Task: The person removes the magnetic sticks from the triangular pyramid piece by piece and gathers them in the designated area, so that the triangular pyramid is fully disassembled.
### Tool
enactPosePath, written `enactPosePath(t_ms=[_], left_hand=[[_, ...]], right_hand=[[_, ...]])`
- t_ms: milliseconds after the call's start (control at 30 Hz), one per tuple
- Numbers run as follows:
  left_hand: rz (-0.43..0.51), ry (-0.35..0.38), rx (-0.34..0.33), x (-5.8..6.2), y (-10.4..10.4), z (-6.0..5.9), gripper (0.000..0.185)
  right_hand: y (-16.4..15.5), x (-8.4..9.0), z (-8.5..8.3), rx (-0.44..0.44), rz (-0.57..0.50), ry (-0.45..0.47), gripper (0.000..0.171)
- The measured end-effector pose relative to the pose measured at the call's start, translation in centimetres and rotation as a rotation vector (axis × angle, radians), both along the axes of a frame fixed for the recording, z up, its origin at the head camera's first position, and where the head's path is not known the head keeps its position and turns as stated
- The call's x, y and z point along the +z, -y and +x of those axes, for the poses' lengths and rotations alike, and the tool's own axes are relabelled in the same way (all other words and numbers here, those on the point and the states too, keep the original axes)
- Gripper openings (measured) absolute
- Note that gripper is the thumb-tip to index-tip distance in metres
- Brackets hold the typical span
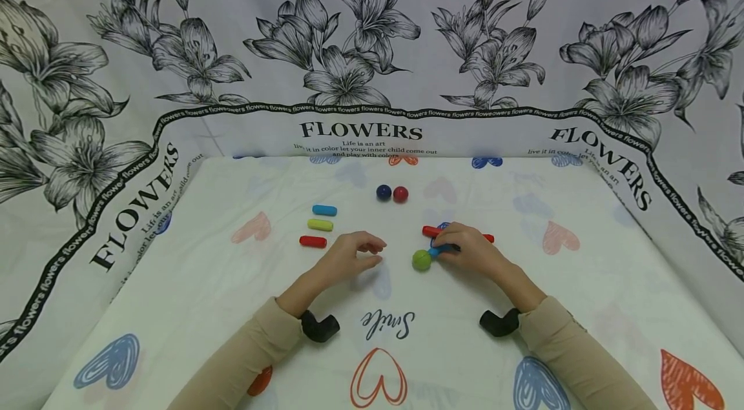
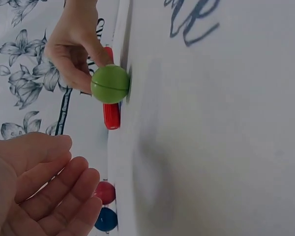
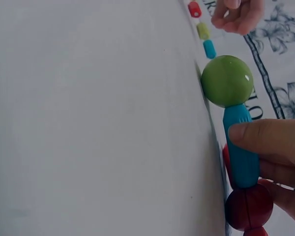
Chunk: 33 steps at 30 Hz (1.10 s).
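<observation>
- The right hand (image 1: pixel 473 252) lies on the cloth-covered table (image 1: pixel 581 294) right of its middle, fingers curled round a blue stick (image 3: pixel 242 155); the right wrist view shows a fingertip pressed on the stick's side.
- A green ball (image 1: pixel 422 260) sits at the near-left end of that blue stick, touching it and resting on the cloth.
- At the stick's other end the right wrist view shows a dark red ball (image 3: pixel 249 206) against it, half covered by the fingers.
- A long red stick (image 1: pixel 431 231) lies under the right hand, its ends showing on both sides, towards the far edge.
- The left hand (image 1: pixel 349 256) rests left of the green ball, near but apart from it, fingers loosely bent and holding nothing.
- Left of that hand three short sticks lie in a column towards the far edge: red stick (image 1: pixel 312 241) nearest, yellow-green stick (image 1: pixel 320 225) in the middle, light blue stick (image 1: pixel 324 210) farthest.
- Near the far edge, about centre, a dark blue ball (image 1: pixel 383 192) and a red ball (image 1: pixel 400 194) sit side by side, touching or nearly so.
- The cloth bears printed hearts and the word "Smile" (image 1: pixel 388 324) near the front edge.
</observation>
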State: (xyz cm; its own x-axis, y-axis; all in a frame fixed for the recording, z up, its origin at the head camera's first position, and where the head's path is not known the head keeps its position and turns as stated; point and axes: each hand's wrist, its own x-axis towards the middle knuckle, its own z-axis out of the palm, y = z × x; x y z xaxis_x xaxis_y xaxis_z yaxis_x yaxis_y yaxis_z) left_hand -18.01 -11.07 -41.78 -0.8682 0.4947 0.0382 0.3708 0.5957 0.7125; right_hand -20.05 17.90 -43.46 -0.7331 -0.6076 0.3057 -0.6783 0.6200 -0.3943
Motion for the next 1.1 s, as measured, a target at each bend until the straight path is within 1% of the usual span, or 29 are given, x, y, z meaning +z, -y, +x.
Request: enactPosePath(t_ms=[233,367,467,600,833,1100], left_hand=[[0.022,0.051,-0.020,-0.4,-2.2,-0.2,0.031],[0.041,0.083,-0.029,-0.8,-3.4,-0.3,0.037],[0.056,0.101,-0.021,-0.9,-4.2,-0.3,0.042],[0.061,0.109,-0.012,-1.2,-5.1,-0.8,0.046],[0.050,0.107,-0.019,-1.8,-6.5,-1.6,0.050],[0.033,0.085,-0.017,-1.8,-7.3,-1.8,0.042]], right_hand=[[0.1,0.2,0.2,-0.019,-0.013,0.047,0.019],[0.1,0.3,0.2,-0.034,-0.017,0.082,0.018],[0.1,0.2,0.1,-0.038,-0.011,0.086,0.018],[0.0,0.1,0.0,-0.029,-0.008,0.085,0.018],[0.0,-0.1,-0.2,-0.006,-0.010,0.091,0.020],[-0.1,-0.2,-0.3,0.022,-0.034,0.079,0.020]])
